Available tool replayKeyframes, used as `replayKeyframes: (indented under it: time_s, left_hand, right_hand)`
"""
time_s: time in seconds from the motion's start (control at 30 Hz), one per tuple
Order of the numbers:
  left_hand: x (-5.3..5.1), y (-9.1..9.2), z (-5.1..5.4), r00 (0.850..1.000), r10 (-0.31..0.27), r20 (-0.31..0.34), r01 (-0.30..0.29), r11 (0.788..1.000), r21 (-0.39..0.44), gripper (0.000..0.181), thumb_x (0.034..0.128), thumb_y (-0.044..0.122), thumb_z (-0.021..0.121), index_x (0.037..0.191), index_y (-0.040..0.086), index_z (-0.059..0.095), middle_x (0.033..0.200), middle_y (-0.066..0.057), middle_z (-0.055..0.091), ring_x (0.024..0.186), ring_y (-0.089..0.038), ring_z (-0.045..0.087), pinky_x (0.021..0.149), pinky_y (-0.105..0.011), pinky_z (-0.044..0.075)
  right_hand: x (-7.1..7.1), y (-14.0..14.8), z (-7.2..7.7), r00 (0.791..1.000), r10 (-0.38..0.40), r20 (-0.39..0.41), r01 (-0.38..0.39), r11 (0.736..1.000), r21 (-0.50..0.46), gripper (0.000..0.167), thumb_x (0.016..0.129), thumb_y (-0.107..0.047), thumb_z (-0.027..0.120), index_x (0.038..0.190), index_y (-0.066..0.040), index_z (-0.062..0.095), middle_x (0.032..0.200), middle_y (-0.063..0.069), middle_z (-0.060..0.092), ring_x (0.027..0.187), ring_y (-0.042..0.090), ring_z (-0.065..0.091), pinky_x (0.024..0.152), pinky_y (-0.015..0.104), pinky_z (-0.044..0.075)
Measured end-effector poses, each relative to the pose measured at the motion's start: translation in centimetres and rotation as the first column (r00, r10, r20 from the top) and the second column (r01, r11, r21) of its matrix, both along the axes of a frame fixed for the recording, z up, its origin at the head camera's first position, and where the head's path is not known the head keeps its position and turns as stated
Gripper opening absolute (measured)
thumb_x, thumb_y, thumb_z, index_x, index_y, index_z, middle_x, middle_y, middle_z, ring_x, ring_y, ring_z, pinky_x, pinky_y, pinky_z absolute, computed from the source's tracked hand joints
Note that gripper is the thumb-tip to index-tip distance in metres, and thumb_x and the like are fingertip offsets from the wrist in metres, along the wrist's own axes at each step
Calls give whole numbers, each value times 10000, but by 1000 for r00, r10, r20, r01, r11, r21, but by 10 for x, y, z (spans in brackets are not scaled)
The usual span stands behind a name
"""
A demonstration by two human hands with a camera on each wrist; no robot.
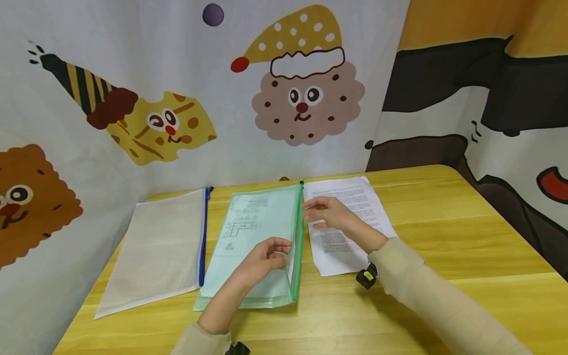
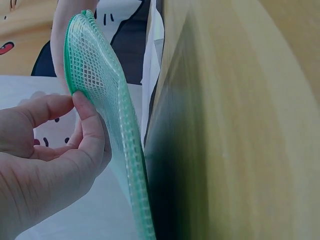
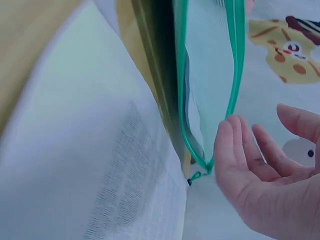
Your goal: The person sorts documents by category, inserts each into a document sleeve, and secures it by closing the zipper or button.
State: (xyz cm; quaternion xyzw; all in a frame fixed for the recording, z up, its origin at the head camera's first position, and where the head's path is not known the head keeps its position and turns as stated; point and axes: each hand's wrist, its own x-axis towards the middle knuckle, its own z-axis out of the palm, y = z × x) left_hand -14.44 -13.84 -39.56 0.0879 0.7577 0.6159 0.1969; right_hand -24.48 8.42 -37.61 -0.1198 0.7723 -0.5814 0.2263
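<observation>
Head view shows green folder (image 1: 252,229) beneath left hand (image 1: 265,259).

This is an indoor desk spot for paperwork; whether in a home, school or office cannot be told. Cloth (image 1: 199,49) printed with cartoon faces hangs beyond the far, left and right edges of the wood-grained tabletop (image 1: 443,246). From the left edge inward lie a white pouch (image 1: 155,251), a green pouch (image 1: 275,207) and a printed sheet (image 1: 346,246).
</observation>
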Motion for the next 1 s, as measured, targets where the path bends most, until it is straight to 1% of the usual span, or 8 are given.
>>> replayKeyframes:
  time_s: [0.2, 0.3, 0.4, 0.5, 0.63, 0.73, 0.87, 1.0]
  left_hand:
    - [0, -2, 0, 1000, -4, -3, 4, 1000, 4, 418, 950, 28, 553, 1337, -105, 468, 1232, -227, 536, 911, -95, 564, 846, -274, 550]
    - [1, -3, 0, 1000, -10, -2, 10, 1000, 2, 419, 955, 44, 555, 1340, -98, 467, 1231, -219, 536, 909, -99, 561, 857, -288, 553]
    - [1, -4, 1, 1000, -15, -3, 15, 1000, -1, 421, 960, 51, 553, 1345, -95, 464, 1235, -218, 532, 911, -101, 562, 867, -303, 556]
    - [2, -4, 1, 1000, -20, -7, 20, 1000, 1, 423, 964, 55, 551, 1350, -94, 459, 1237, -217, 530, 921, -100, 569, 871, -308, 555]
    - [2, -5, 1, 1000, -19, -9, 19, 1000, 10, 424, 965, 49, 549, 1353, -94, 457, 1237, -213, 528, 938, -98, 574, 871, -299, 552]
    - [2, -6, 0, 1000, -20, -9, 21, 1000, 16, 423, 968, 49, 549, 1354, -96, 455, 1237, -215, 525, 940, -100, 575, 868, -294, 550]
    - [3, -6, 1, 1000, -18, -10, 18, 1000, 20, 420, 970, 54, 551, 1351, -95, 458, 1231, -218, 529, 939, -103, 579, 866, -289, 551]
    - [3, -7, 2, 1000, -12, -18, 13, 1000, 21, 423, 964, 52, 553, 1348, -98, 463, 1222, -217, 535, 943, -101, 581, 867, -277, 549]
  right_hand:
    - [-26, -3, 5, 997, -51, -53, 50, 998, -32, 440, 1015, -168, 556, 1396, 46, 503, 1391, 261, 555, 1248, 316, 586, 1088, 437, 479]
    - [-39, -6, 5, 991, -77, -109, 74, 997, -33, 444, 1020, -200, 549, 1394, 36, 511, 1413, 245, 543, 1301, 353, 539, 1122, 470, 441]
    - [-51, -9, 3, 978, -93, -189, 97, 995, 11, 444, 1030, -258, 535, 1388, 5, 529, 1424, 212, 542, 1335, 355, 502, 1141, 503, 407]
    - [-63, -13, -2, 967, -96, -236, 114, 991, 67, 467, 1038, -327, 516, 1401, -34, 523, 1453, 182, 522, 1375, 352, 459, 1151, 532, 374]
    - [-77, -20, -11, 965, -78, -251, 116, 983, 142, 537, 1042, -419, 473, 1463, -84, 462, 1538, 151, 436, 1452, 358, 360, 1182, 561, 316]
    - [-86, -24, -18, 964, -41, -264, 98, 974, 205, 582, 1052, -451, 422, 1511, -94, 395, 1579, 151, 377, 1475, 368, 316, 1192, 569, 295]
    - [-97, -28, -25, 956, 23, -293, 57, 964, 261, 598, 1067, -441, 377, 1528, -60, 360, 1577, 176, 372, 1461, 377, 339, 1200, 544, 296]
    - [-103, -29, -30, 944, 59, -326, 39, 957, 287, 540, 1065, -399, 417, 1466, -40, 449, 1502, 188, 465, 1403, 373, 423, 1165, 532, 356]
